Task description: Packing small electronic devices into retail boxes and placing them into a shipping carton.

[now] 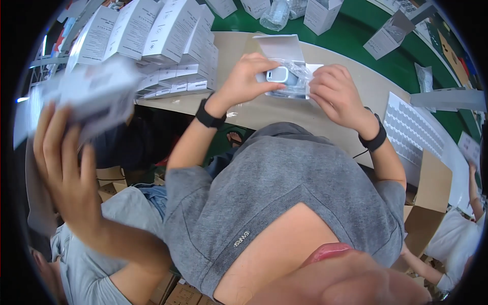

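A small white box (pixel 281 47) with its lid raised stands on the table in front of me. Thumb and forefinger of my left hand (pixel 244 79) grip a small rounded device (pixel 277 74), pale with a grey side, at the box's opening. Crinkled see-through plastic wrap (pixel 301 76) lies around and beside the device. My right hand (pixel 335 91) is at the box's right side, its fingers bent and closed near the wrap and a white flap. What those fingertips hold, if anything, is hard to make out. Both wrists wear black bands.
White boxes (pixel 168 35) are stacked at the table's left. A co-worker's hand (pixel 66 162) lifts a blurred white box (pixel 96 94) close on my left. More boxes (pixel 323 15) stand on the green surface beyond. A label sheet (pixel 412 124) and an open carton (pixel 429 198) are to the right.
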Demonstrator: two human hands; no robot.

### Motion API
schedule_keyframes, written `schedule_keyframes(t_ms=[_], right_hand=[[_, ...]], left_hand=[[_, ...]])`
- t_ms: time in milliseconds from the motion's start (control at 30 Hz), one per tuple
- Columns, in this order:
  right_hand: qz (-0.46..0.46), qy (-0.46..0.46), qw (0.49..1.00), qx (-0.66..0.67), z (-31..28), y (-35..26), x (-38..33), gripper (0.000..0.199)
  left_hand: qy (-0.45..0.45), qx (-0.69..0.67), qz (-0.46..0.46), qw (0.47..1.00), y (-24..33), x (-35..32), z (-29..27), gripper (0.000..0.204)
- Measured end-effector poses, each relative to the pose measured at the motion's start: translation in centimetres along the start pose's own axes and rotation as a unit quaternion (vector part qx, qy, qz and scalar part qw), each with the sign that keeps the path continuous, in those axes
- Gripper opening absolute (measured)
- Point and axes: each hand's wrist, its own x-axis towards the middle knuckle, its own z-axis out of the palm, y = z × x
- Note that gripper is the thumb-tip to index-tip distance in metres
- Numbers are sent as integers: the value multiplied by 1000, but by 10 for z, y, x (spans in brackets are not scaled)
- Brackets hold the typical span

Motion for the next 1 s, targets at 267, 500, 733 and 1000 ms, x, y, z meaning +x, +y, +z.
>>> schedule_keyframes(t_ms=[267, 500, 733, 1000], right_hand=[[-83, 70, 993, 47, -12, -27, 23, 16], [25, 42, 999, 24, 0, -26, 25, 35], [89, -31, 995, -19, 11, 0, 11, 44], [136, 11, 989, 62, 8, 12, 6, 34]], left_hand=[[138, -202, -38, 969, 11, -35, 0, 46], [135, -190, -53, 971, 18, -33, -1, 44], [45, 123, 82, 988, 46, -3, 19, 50], [310, -401, -18, 862, 22, -3, 70, 96]])
